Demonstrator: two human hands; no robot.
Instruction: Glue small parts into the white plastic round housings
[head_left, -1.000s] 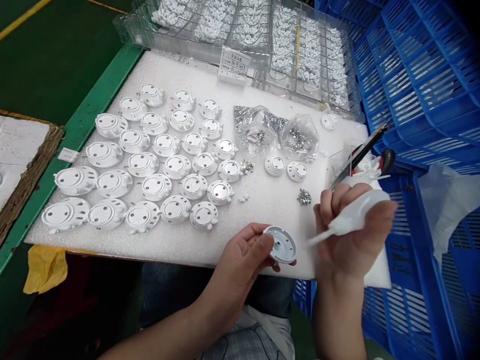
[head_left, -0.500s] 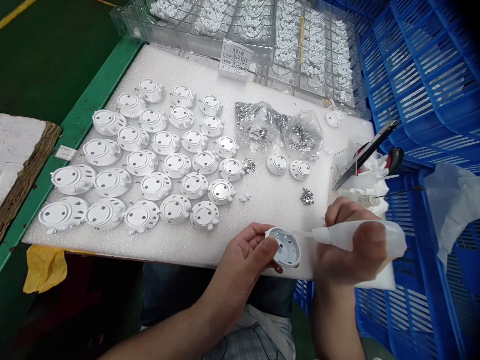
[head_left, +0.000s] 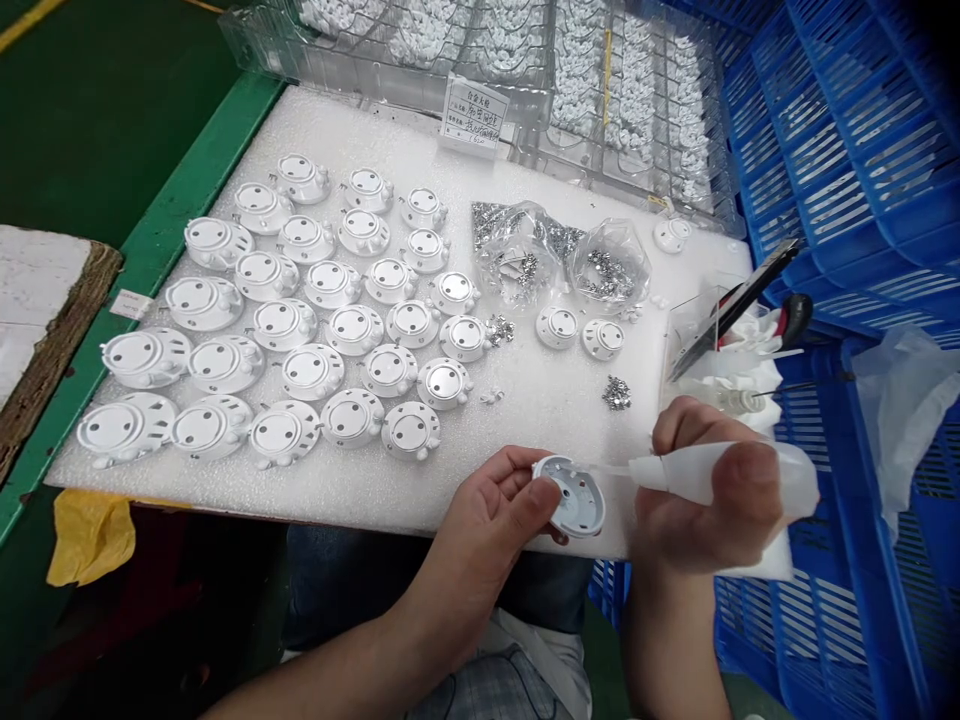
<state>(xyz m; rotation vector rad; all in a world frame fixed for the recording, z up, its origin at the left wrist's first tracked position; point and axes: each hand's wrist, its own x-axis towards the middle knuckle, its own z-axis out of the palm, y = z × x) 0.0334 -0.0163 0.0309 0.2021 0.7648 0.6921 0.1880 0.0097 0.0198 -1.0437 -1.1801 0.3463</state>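
Observation:
Near the front edge of the white foam board (head_left: pixel 510 420), my left hand (head_left: pixel 499 510) grips a round white part (head_left: pixel 581 505) between thumb and fingers, its hollow side facing up. My right hand (head_left: pixel 709 500) is closed around a white squeeze bottle (head_left: pixel 690 472), held almost level. The bottle's thin nozzle points left and reaches the upper rim of the part; whether it touches is too small to tell. Several white round pieces (head_left: pixel 355 330) stand in rows at the left of the board. Two more (head_left: pixel 556 327) sit behind my hands, by a small pile of metal bits (head_left: pixel 616 393).
Clear trays (head_left: pixel 577 150) of small white parts stand at the back with a paper label (head_left: pixel 474 112). Two plastic bags (head_left: pixel 611 265) hold metal bits. Black-handled tools (head_left: pixel 739 305) lean in a clear box at right, beside blue crates (head_left: pixel 847 170).

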